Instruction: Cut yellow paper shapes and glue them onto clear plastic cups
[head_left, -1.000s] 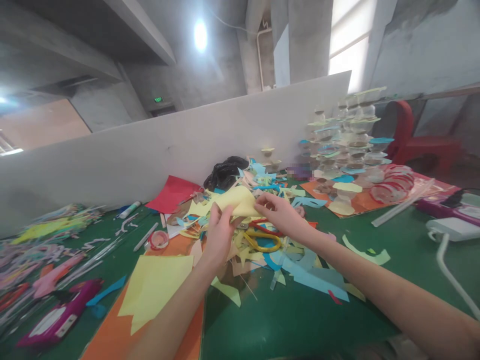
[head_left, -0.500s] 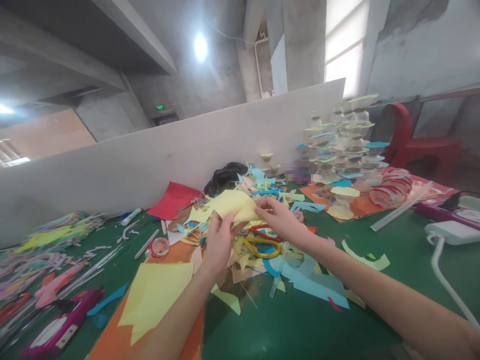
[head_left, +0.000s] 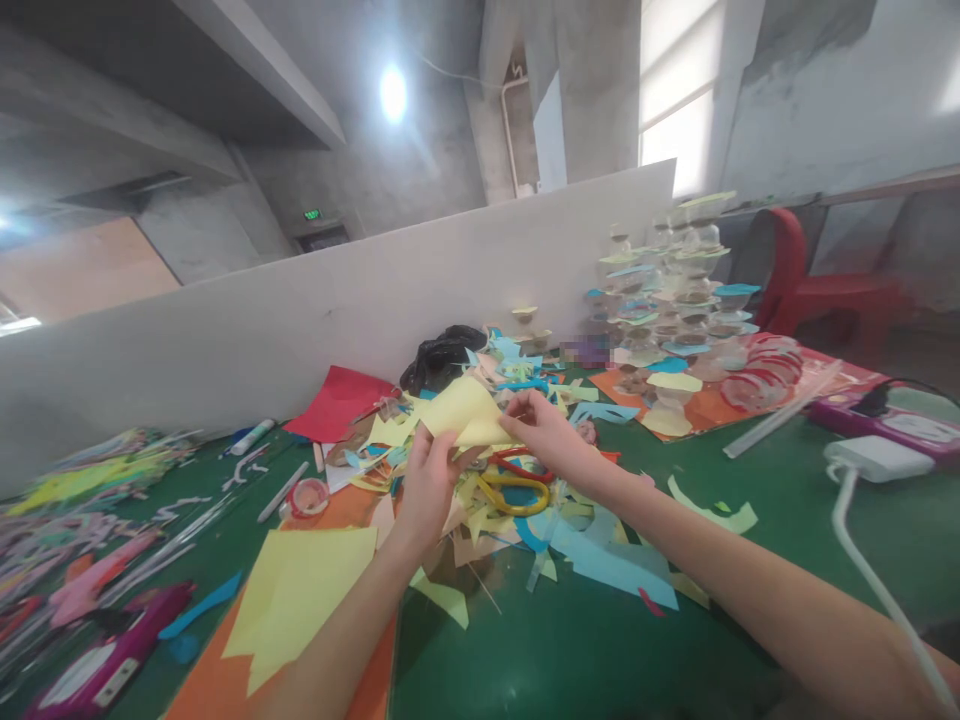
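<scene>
A piece of yellow paper point(head_left: 463, 408) is held up between both hands, its right side bent over. My left hand point(head_left: 433, 478) pinches its lower left edge, thumb on top. At its right edge, my right hand point(head_left: 541, 428) grips it between thumb and fingers. Just below the hands lie yellow-handled scissors point(head_left: 514, 495) among paper scraps, with a red handle point(head_left: 517, 462) close by. Light blue paper offcuts point(head_left: 615, 560) are spread under my right forearm. More yellow sheets point(head_left: 300, 590) rest on orange paper point(head_left: 367, 670), left of my left forearm.
Stacked clear cups with paper pieces point(head_left: 675, 290) stand at the back right. A roll of tape point(head_left: 307, 497), a pink glue gun point(head_left: 101, 575) and a purple device point(head_left: 112, 650) lie to the left. A white plug with cable point(head_left: 877, 457) is at right. A white partition point(head_left: 300, 320) runs behind.
The view has shifted slightly, so everything sits a little further left. Both hands keep hold of the yellow paper, whose fold at the right looks slightly altered.
</scene>
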